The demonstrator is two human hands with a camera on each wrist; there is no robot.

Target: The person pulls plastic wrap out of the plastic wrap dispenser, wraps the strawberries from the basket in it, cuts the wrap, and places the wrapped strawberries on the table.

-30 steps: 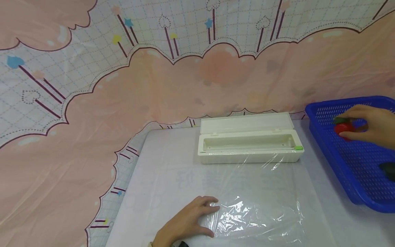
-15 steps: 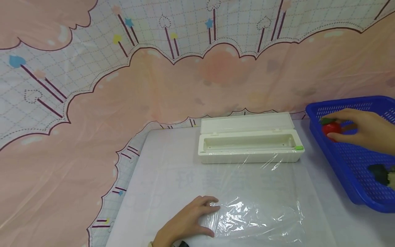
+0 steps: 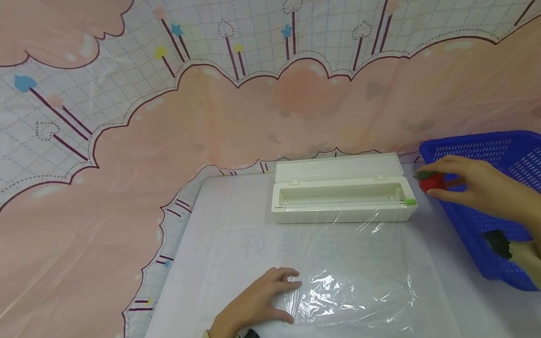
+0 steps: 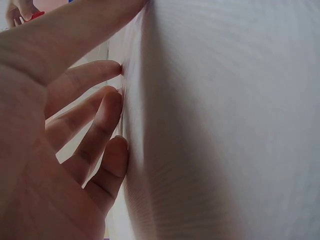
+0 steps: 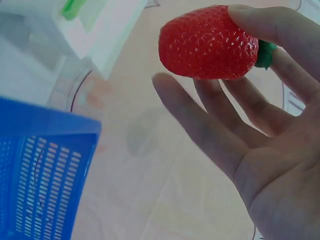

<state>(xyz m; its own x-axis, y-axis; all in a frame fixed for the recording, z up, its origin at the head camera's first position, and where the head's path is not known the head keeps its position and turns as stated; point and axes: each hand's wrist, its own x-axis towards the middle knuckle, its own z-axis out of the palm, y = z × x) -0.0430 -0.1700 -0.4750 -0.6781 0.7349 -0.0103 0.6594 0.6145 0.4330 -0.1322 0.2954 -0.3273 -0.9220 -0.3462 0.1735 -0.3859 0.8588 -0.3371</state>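
My right hand (image 3: 477,185) pinches a red strawberry (image 3: 432,183) with green leaves between thumb and fingers. It holds the strawberry above the left rim of the blue basket (image 3: 458,239). The right wrist view shows the seeded red skin of the strawberry (image 5: 210,42) and the hand (image 5: 280,150) around its leafy end. Down at the front, my left hand (image 3: 262,298) rests its fingertips on the left edge of a clear plastic wrap sheet (image 3: 351,300). Its fingers are spread and relaxed, with the fingertips (image 4: 117,155) against the white surface in the left wrist view.
A white wrap dispenser (image 3: 342,215) stands at the back with its lid raised and a green slide cutter (image 3: 410,202) at its right end; the wrap runs forward from it. Inside the basket lies a dark green, pale-stemmed vegetable (image 3: 498,243). A patterned curtain (image 3: 296,117) hangs behind.
My right hand has carried the strawberry leftward from inside the basket to its left rim. More of the dark green vegetable shows. The left hand has stayed on the wrap.
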